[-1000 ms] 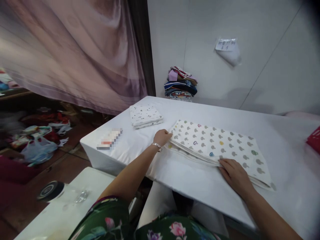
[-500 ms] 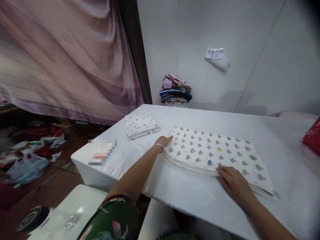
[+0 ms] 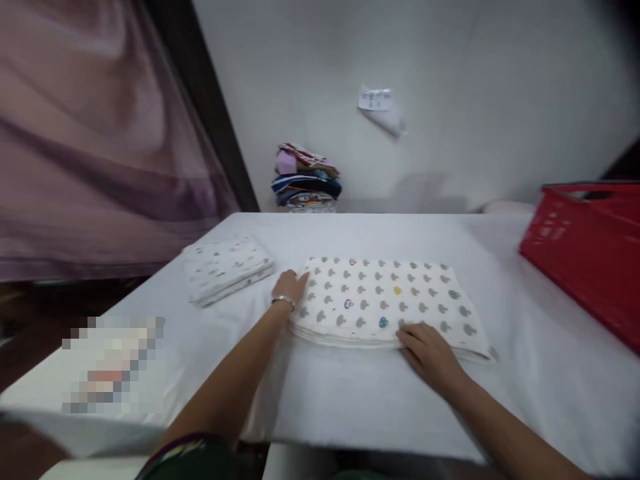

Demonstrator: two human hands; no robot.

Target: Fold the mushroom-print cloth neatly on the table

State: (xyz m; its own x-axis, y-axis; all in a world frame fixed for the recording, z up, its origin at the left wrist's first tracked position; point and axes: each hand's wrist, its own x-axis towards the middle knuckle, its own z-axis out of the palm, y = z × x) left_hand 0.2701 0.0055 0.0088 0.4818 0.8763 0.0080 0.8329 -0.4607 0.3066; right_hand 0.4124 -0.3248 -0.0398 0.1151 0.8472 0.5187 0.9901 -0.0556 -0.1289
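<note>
A folded white cloth (image 3: 371, 293) printed with grey and a few coloured mushrooms lies flat on the white-covered table in front of me. My left hand (image 3: 290, 288) holds its left edge, thumb on top and the other fingers partly hidden at the side. At the near edge, right of the middle, my right hand (image 3: 425, 350) has its fingers curled on the cloth's layers. Left of my left hand rests another folded white cloth (image 3: 227, 267) with a small dark print, touched by neither hand.
On the right stands a red plastic crate (image 3: 590, 247). A pile of folded clothes (image 3: 306, 177) is at the back against the wall, below a taped paper sign (image 3: 377, 103). A blurred-out item (image 3: 113, 373) lies at the table's left corner. A pink curtain (image 3: 90, 133) hangs at left.
The view has swung to the right, bringing more of the red crate into sight. Both hands keep their places on the mushroom-print cloth, which looks unchanged.
</note>
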